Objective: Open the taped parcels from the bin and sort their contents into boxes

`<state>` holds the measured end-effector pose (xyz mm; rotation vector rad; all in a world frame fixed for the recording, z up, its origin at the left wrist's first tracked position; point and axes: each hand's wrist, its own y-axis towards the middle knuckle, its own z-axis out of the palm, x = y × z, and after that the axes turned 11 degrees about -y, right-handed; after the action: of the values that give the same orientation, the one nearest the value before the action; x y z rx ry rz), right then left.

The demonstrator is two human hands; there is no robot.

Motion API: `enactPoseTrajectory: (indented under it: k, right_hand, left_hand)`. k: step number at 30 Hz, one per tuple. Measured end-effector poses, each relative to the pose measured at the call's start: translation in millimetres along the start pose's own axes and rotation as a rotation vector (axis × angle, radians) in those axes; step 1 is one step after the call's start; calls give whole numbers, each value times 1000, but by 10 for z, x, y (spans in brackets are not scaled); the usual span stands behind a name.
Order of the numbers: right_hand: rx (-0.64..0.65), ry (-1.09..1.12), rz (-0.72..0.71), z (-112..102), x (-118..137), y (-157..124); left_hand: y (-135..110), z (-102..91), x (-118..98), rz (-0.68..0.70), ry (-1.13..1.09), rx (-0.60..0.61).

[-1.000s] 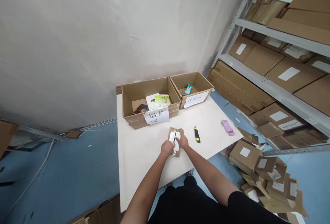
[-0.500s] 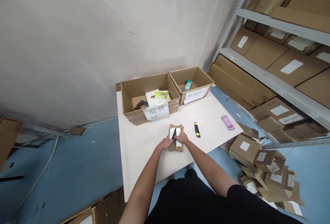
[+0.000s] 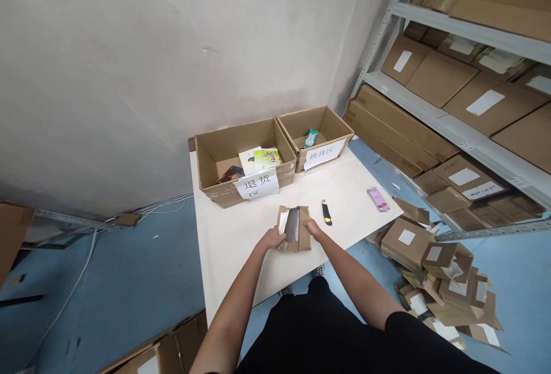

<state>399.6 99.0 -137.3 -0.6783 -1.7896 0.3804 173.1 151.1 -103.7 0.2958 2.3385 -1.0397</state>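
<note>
On the white table lies a small cardboard box [image 3: 305, 237] with its top flaps spread apart, showing something dark grey inside. My left hand [image 3: 272, 237] is closed on the box's left flap, which carries a white label. Its right flap is pinched by my right hand [image 3: 312, 228], with the fingers partly hidden behind the cardboard. Just right of the box rests a black and yellow utility knife [image 3: 326, 212], touched by neither hand.
Behind stand two open cartons with handwritten signs: a larger carton [image 3: 224, 195] holding booklets and a smaller carton [image 3: 297, 156] holding a green pack. A blurred pink item [image 3: 377, 199] lies at the table's right. Discarded boxes [image 3: 408, 245] pile on the floor below a stocked shelf [image 3: 456, 124].
The box flaps have been pulled wider apart, uncovering the dark grey content. My right hand has moved right with its flap. The whole view has shifted slightly.
</note>
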Motion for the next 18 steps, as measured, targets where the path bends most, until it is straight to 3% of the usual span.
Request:
enactPoseTrajectory:
  k: [3, 7, 11, 18]
  right_hand:
    - [-10, 36, -23, 64, -130, -29]
    - [-48, -6, -35, 127, -219, 7]
    - [-29, -33, -23, 107, -207, 73]
    - [74, 7, -37, 49, -158, 72]
  left_hand:
    - [73, 129, -201, -52, 74, -138]
    - [343, 221, -559, -38, 215, -380]
    - [619, 171, -709, -35, 256, -313]
    - [676, -167, -356, 96, 233, -118]
